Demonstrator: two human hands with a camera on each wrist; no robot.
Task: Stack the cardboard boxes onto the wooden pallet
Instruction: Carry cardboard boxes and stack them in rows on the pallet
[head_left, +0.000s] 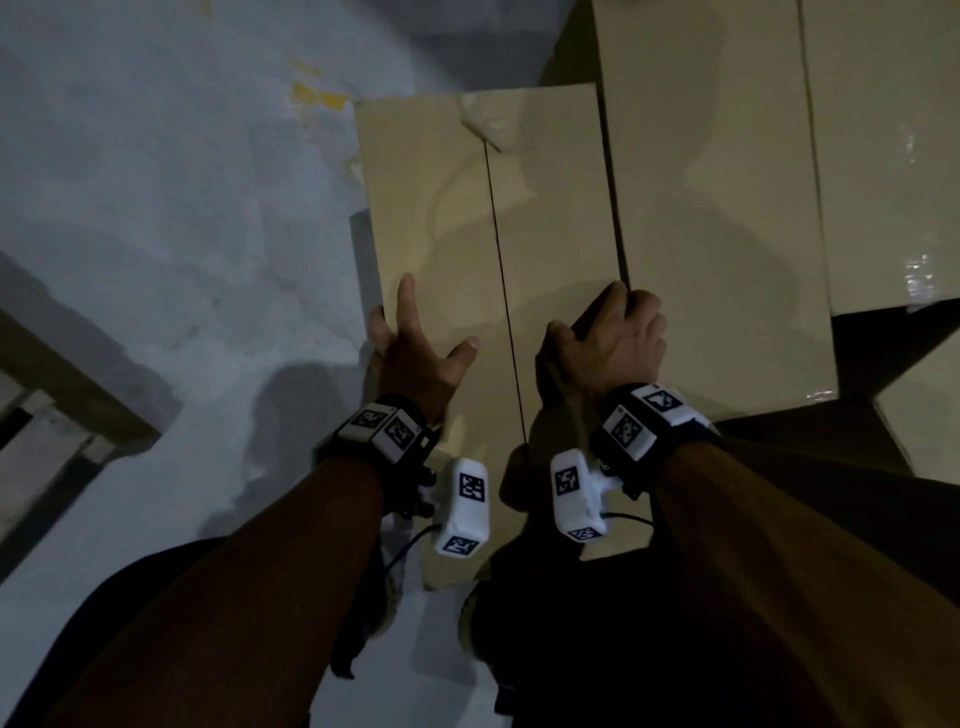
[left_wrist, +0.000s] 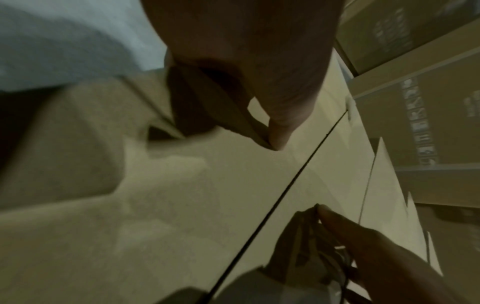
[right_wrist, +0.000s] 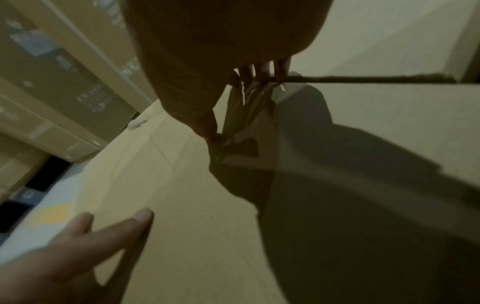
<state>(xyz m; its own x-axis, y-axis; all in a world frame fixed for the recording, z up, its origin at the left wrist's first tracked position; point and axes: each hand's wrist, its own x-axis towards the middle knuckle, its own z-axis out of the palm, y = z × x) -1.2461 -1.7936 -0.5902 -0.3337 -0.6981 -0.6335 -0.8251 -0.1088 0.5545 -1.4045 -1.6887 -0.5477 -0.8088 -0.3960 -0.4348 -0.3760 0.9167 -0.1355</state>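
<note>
The cardboard box (head_left: 467, 234) lay in the middle of the head view, its top flaps meeting at a dark centre seam with a scrap of torn tape at the far end. The left hand (head_left: 415, 343) rested on the box's left flap near the left edge, its grip wide, fingers spread and straight on the cardboard. The right hand (head_left: 613, 338) took the box's right edge, its grip closed on it, fingers curled down into the narrow gap against the neighbouring box (head_left: 717, 197), which stood just beside it on the right. Printing showed on the sides of stacked boxes (left_wrist: 420, 115) at the right of the left wrist view, too blurred to read. The grey floor (head_left: 156, 208) lay open across the left of the head view, with yellow paint marks toward the upper middle. A corner of the wooden pallet (head_left: 62, 395) showed at the left edge, well apart from the box.
</note>
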